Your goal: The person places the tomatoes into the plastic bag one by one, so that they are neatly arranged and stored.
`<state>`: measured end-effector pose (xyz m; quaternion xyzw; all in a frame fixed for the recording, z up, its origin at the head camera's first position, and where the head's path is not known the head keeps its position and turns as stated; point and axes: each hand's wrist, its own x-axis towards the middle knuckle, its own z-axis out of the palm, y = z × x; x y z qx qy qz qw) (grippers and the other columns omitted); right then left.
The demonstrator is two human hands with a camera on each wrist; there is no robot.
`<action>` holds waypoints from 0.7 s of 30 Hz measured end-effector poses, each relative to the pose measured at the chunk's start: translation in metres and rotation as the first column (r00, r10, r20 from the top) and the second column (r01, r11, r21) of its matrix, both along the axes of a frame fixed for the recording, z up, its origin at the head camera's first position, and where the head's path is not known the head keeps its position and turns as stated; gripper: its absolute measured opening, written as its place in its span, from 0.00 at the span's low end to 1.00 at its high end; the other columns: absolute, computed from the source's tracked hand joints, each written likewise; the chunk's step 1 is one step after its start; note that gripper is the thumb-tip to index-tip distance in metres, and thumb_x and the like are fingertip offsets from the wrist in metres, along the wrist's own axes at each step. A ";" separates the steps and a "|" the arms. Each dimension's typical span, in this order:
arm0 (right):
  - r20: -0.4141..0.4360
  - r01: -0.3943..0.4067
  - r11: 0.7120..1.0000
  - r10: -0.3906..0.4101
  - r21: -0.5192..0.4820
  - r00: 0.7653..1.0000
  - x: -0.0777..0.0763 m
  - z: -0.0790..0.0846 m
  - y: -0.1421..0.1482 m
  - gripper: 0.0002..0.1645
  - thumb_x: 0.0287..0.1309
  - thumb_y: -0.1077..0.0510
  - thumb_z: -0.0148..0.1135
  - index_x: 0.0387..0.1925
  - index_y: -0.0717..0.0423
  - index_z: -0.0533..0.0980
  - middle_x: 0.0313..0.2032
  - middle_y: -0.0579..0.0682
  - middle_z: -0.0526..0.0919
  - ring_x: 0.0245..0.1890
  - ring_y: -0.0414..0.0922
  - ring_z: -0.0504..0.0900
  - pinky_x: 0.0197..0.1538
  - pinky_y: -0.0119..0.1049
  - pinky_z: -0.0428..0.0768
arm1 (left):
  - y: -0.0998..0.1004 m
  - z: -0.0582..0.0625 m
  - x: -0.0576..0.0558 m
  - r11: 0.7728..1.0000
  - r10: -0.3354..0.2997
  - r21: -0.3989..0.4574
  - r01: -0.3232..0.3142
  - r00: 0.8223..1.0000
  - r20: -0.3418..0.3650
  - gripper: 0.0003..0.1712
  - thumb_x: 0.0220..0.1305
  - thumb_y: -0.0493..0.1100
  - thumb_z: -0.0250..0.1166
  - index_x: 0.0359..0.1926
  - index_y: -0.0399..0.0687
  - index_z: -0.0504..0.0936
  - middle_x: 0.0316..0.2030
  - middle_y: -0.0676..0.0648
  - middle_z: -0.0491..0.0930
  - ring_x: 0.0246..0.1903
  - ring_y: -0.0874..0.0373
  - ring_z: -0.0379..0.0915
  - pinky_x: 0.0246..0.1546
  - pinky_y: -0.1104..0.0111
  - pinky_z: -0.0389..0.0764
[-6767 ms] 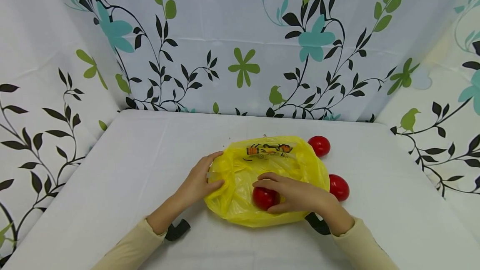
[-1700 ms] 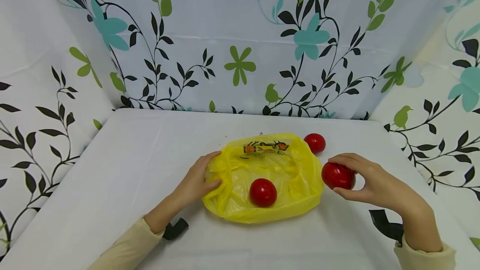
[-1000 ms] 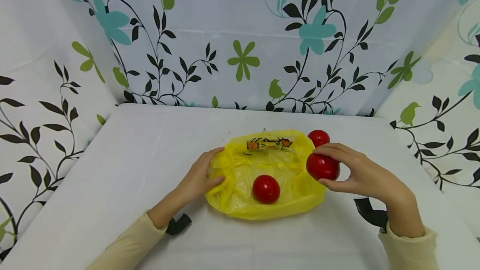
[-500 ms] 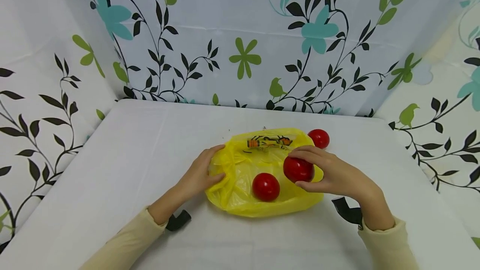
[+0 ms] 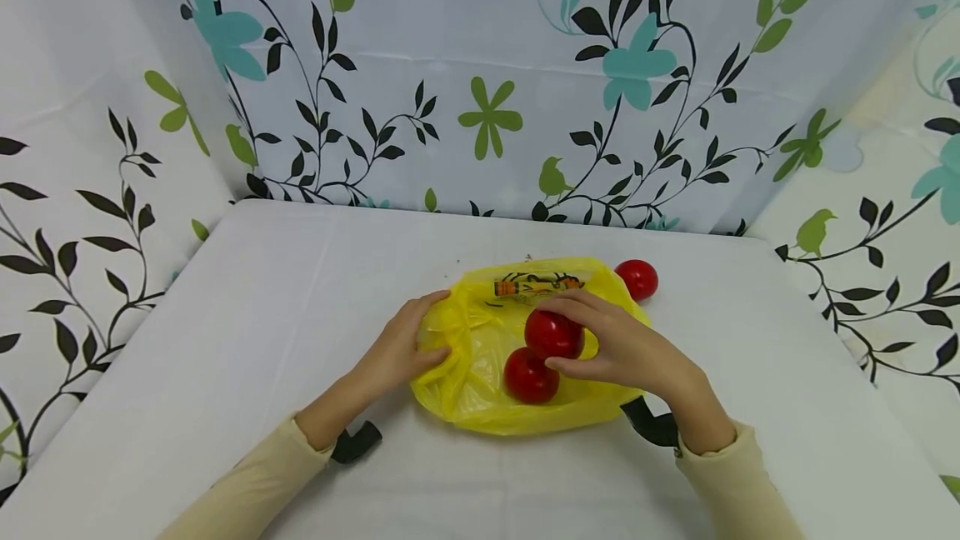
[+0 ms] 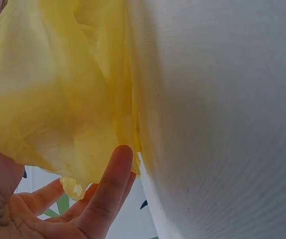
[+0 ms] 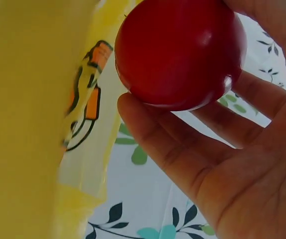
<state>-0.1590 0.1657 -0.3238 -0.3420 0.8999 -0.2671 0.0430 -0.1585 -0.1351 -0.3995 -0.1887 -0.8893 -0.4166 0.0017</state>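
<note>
A yellow plastic bag (image 5: pixel 480 398) with a printed figure lies on the table, its mouth spread. My left hand (image 5: pixel 401 350) holds its left side between thumb and fingers; in the left wrist view, the fingers (image 6: pixel 105 199) lie along the bag's thin plastic. Over the bag, my right hand (image 5: pixel 626 348) grips a shiny red tomato-like ball (image 5: pixel 553 333) between thumb and fingertips, and the right wrist view shows the ball (image 7: pixel 180 55) close up. Just below it in the head view, a second red ball (image 5: pixel 531 376) rests in the bag. Whether the two touch I cannot tell.
A third red ball (image 5: pixel 637 279) sits on the white table (image 5: pixel 300 290), beside the bag's far right corner. Patterned leaf-print cloth (image 5: pixel 420 40) hangs behind the table and at both sides. Dark wrist mounts (image 5: pixel 356 442) show under both forearms.
Earlier my right hand placed one red ball in the bag. It then picked up another at the right and has carried it left over the bag. My left hand has stayed at the bag.
</note>
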 end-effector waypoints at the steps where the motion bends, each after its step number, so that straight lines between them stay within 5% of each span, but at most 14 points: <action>1: 0.001 0.000 1.000 0.000 0.006 1.000 0.000 0.000 -0.003 0.38 0.50 0.51 0.75 0.63 0.46 0.72 0.61 0.47 0.74 0.60 0.47 0.73 0.52 0.41 0.82 | 0.000 0.000 0.000 1.000 0.000 0.001 0.000 1.000 -0.001 0.43 0.58 0.35 0.70 0.71 0.40 0.59 0.64 0.33 0.65 0.64 0.38 0.62 0.64 0.43 0.64; 21: -0.023 -0.028 0.999 0.029 0.030 0.999 0.002 -0.018 -0.043 0.36 0.55 0.50 0.71 0.64 0.47 0.70 0.63 0.51 0.71 0.60 0.50 0.72 0.52 0.44 0.81 | 0.002 -0.005 0.000 1.000 -0.010 0.012 0.010 1.000 0.009 0.42 0.59 0.36 0.69 0.72 0.44 0.60 0.64 0.35 0.66 0.63 0.39 0.63 0.62 0.44 0.67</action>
